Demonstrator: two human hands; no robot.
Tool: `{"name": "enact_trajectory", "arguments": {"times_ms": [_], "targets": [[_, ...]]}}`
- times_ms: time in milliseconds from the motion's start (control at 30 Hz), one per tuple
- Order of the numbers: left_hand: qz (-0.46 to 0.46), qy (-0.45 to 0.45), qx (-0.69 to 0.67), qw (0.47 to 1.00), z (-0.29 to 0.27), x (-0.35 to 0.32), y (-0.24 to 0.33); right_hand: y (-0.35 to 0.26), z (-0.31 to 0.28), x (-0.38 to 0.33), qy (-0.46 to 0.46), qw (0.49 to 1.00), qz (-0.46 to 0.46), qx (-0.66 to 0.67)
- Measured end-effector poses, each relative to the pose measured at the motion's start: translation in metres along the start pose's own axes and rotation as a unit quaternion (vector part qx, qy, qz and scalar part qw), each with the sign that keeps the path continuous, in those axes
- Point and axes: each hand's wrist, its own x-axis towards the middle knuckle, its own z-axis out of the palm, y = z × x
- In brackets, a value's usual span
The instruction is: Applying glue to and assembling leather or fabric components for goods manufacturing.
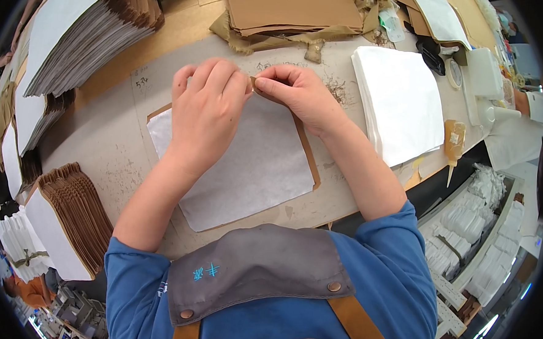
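On the worktable in front of me lies a flat brown panel [308, 148] with a white sheet [247, 168] over it. Brown borders show along its right side and at the far left corner. At the panel's far edge my right hand [303, 97] pinches a small brown bit of it between thumb and fingers. My left hand [206, 105] is beside it, fingers bent and their tips meeting the same spot. The left thumb is hidden beneath that hand, and the fingertips are slightly blurred. Both hands cover most of the far edge.
Tall stacks of brown and white panels [100, 44] stand at the left, with a smaller stack [76, 205] nearer. Brown sheets [295, 8] lie on cloth at the back. Rightward are a white sheet pile [401, 105], an amber glue bottle [454, 142] and a bin of white bundles [465, 216].
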Motion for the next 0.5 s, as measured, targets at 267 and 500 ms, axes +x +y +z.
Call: {"name": "enact_trajectory", "arguments": {"times_ms": [267,500], "targets": [[0.049,-0.015,0.031,0.998,-0.017,-0.042,0.014,0.002,-0.001,0.004,0.045,0.997,0.014,-0.066],[0.058,-0.059,0.022,0.996,-0.031,-0.093,0.031,0.013,-0.008,0.010,0.108,0.966,-0.095,-0.215]]}}
